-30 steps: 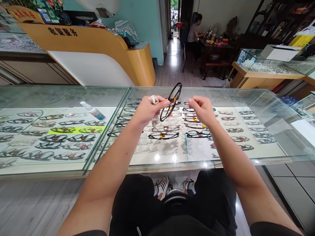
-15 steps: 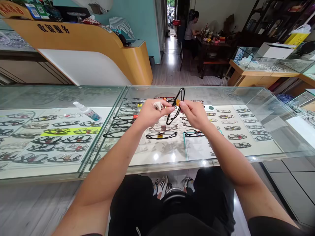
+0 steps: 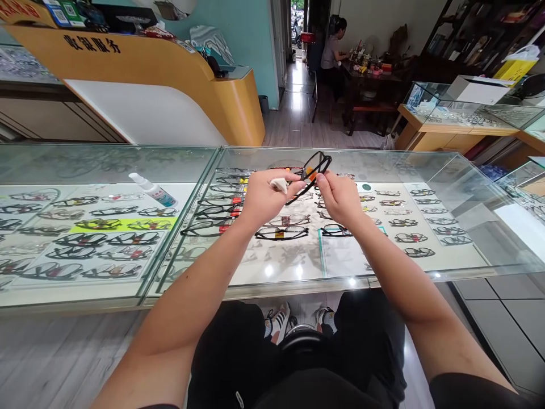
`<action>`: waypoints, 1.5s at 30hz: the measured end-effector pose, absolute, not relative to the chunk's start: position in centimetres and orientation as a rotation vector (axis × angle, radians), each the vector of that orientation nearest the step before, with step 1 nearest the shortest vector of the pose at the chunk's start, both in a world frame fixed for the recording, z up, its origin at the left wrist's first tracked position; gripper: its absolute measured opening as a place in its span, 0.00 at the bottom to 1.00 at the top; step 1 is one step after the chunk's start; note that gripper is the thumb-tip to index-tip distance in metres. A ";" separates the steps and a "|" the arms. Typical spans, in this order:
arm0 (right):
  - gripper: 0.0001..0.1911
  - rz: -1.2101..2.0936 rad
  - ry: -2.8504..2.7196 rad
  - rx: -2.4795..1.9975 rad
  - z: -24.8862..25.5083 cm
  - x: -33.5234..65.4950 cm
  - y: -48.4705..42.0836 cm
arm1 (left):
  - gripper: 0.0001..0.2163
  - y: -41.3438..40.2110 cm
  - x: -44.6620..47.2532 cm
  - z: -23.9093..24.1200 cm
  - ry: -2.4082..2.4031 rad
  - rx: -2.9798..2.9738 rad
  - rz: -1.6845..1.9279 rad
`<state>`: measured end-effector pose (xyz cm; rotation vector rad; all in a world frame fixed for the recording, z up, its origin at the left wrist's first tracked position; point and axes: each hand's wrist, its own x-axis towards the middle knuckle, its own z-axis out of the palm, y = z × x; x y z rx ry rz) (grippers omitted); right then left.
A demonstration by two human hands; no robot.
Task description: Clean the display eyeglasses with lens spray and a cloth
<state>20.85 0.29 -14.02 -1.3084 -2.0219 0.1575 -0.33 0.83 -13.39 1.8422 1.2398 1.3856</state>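
A pair of black-framed glasses [image 3: 314,169] with an orange tag is held above the glass display counter [image 3: 272,267]. My left hand [image 3: 264,196] is closed on the glasses and also pinches a small white cloth [image 3: 279,184]. My right hand [image 3: 338,196] is closed on the frame from the right side. Both hands hover over the middle of the counter, over rows of displayed frames [image 3: 281,233].
A small spray bottle [image 3: 153,190] lies on the counter to the left. Many glasses sit under the glass. An orange service desk [image 3: 170,74] stands behind. A person [image 3: 334,54] sits at a far table. Another glass case [image 3: 468,113] is at the right.
My right hand came in from the right and took hold of the frame. The glasses tilted from nearly upright to slanting rightward. The view shifted slightly.
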 end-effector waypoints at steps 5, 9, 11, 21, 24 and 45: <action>0.16 0.509 -1.978 -1.057 -14.8 20.2 0.3 | 0.18 1.4 -0.2 -13.6 1.144 1.501 1.424; 0.17 0.572 -1.920 -0.998 -15.3 19.9 0.4 | 0.20 1.8 0.0 -13.9 1.124 1.443 1.458; 0.17 0.575 -1.875 -1.006 -15.2 20.1 0.5 | 0.21 1.7 0.1 -13.8 1.105 1.435 1.475; 0.16 0.394 -1.574 -1.092 -14.1 22.8 1.8 | 0.20 2.2 -0.7 -13.7 1.094 1.440 1.405; 0.17 0.324 -1.488 -1.087 -13.9 23.7 2.4 | 0.19 2.3 -0.9 -13.7 1.136 1.558 1.374; 0.18 -0.236 -2.162 -0.920 -14.3 22.0 1.1 | 0.21 1.5 -0.9 -12.9 1.030 1.644 1.272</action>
